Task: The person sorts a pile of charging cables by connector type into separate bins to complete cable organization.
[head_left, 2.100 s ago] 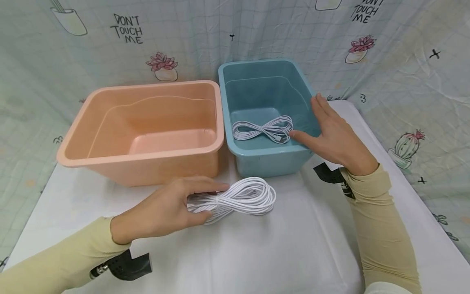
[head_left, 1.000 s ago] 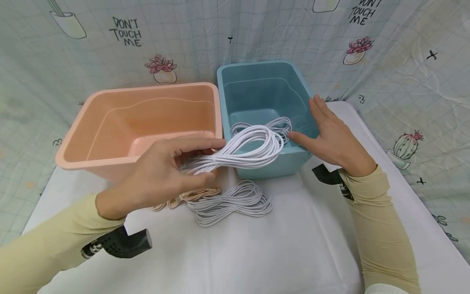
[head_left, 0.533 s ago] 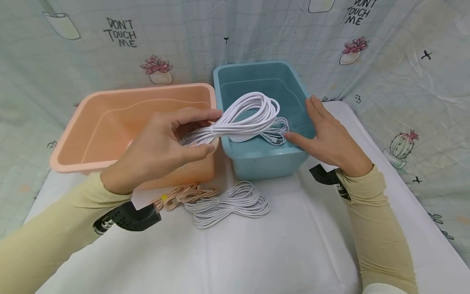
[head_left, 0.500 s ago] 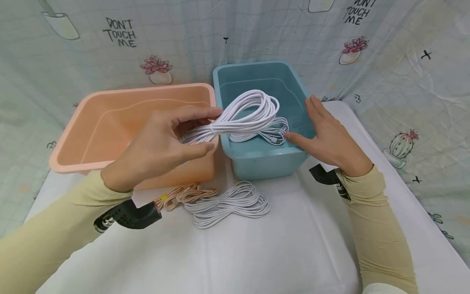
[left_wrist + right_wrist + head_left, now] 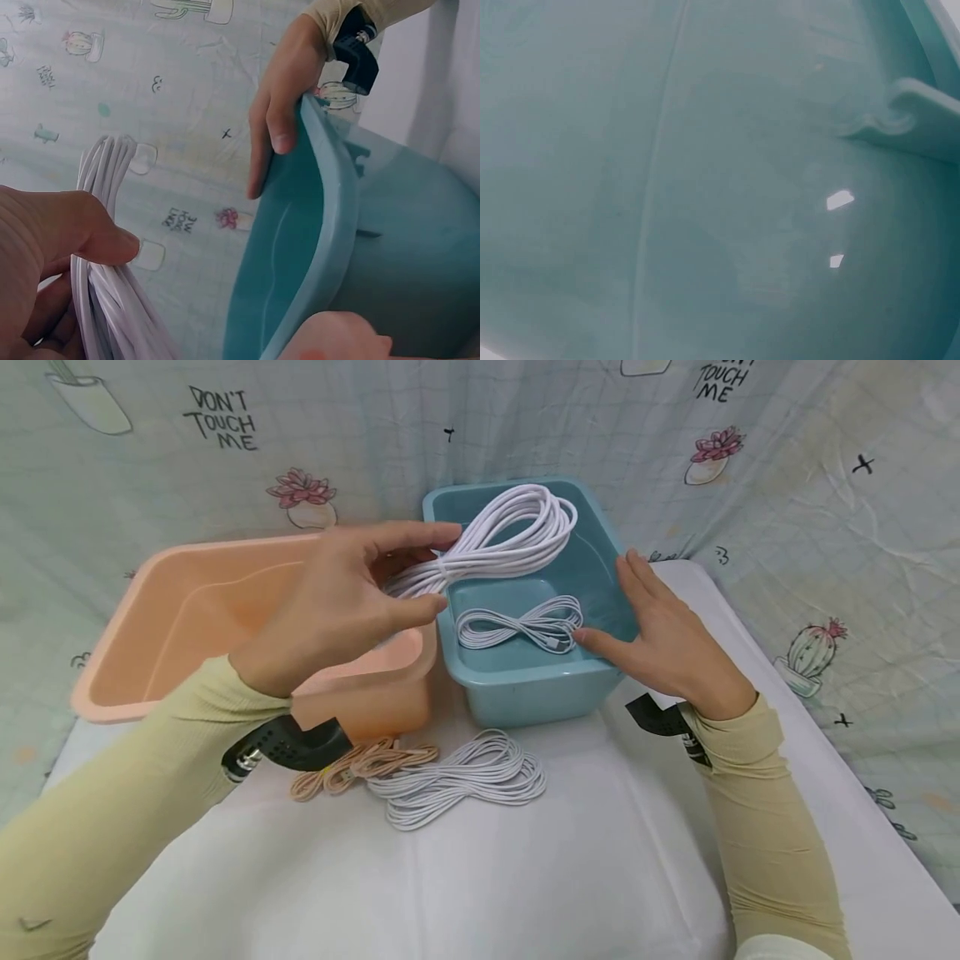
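My left hand [image 5: 341,593] pinches a bundled coil of white cable [image 5: 517,539] between thumb and fingers, its loop hanging over the blue bin [image 5: 536,695]. The same coil [image 5: 112,300] shows upright in the left wrist view. My right hand [image 5: 675,647] rests at the bin's right rim, fingers straight and thumb over the inside. A thinner white cable [image 5: 517,628], tied in a figure eight, lies in the bin with its plug end near that thumb. The right wrist view shows only the bin's bluish outer wall [image 5: 727,187]; no hand is visible there.
An orange bin [image 5: 142,643] stands left of the blue one, partly hidden behind my left arm. In front, on the white table, lie a peach cable bundle [image 5: 367,764] and another white cable bundle [image 5: 461,781]. A patterned curtain [image 5: 375,435] hangs behind.
My left hand has lifted the white cable coil off the other bundles on the table, raising it up and forward over the blue bin. My right hand has stayed at the rim.
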A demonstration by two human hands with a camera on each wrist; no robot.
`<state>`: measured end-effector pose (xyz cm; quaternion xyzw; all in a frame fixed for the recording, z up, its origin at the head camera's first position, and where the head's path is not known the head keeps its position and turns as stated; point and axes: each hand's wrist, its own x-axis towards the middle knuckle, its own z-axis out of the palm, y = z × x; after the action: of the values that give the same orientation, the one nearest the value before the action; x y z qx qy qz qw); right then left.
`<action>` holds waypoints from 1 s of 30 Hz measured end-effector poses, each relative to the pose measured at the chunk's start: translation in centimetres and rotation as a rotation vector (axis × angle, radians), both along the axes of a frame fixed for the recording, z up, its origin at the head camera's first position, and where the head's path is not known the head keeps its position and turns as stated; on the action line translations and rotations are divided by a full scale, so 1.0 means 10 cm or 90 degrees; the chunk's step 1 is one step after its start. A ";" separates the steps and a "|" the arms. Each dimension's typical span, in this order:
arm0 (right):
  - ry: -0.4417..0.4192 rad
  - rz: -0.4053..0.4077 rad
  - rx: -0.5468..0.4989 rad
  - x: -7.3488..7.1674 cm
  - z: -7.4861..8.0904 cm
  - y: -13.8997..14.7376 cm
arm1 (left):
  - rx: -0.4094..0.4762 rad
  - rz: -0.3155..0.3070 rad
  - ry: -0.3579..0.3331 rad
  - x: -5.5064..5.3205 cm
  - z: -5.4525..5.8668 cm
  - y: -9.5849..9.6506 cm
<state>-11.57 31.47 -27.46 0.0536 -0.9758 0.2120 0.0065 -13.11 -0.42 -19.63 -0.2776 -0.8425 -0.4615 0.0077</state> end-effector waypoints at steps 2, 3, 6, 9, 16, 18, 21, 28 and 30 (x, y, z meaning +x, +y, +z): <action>-0.001 -0.002 0.003 0.00 0.00 0.00 | -0.004 0.004 0.005 -0.05 0.01 0.03; -0.001 -0.003 0.005 0.01 0.00 0.00 | -0.007 0.006 0.007 -0.07 0.02 0.04; 0.001 -0.006 0.009 0.01 0.00 0.00 | -0.013 0.010 0.007 -0.15 0.03 0.09; 0.003 -0.009 0.012 0.01 -0.01 0.00 | -0.027 0.020 0.008 -0.24 0.03 0.14; 0.000 -0.006 0.004 0.01 -0.02 0.01 | -0.074 0.038 -0.013 -0.42 0.00 0.24; 0.000 -0.010 0.006 0.01 -0.02 0.01 | -0.086 0.039 -0.011 -0.47 -0.02 0.27; 0.000 -0.013 0.009 0.01 -0.02 0.00 | -0.101 0.038 -0.010 -0.53 -0.06 0.32; -0.006 -0.018 0.022 0.00 0.00 -0.01 | -0.143 0.023 0.003 -0.65 -0.09 0.45; -0.010 -0.021 0.025 0.00 0.00 -0.02 | -0.161 0.021 0.009 -0.69 -0.10 0.48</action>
<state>-11.55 31.28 -27.43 0.0357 -0.9806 0.1928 0.0011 -19.99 4.39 -20.59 -0.2655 -0.8984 -0.3494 -0.0142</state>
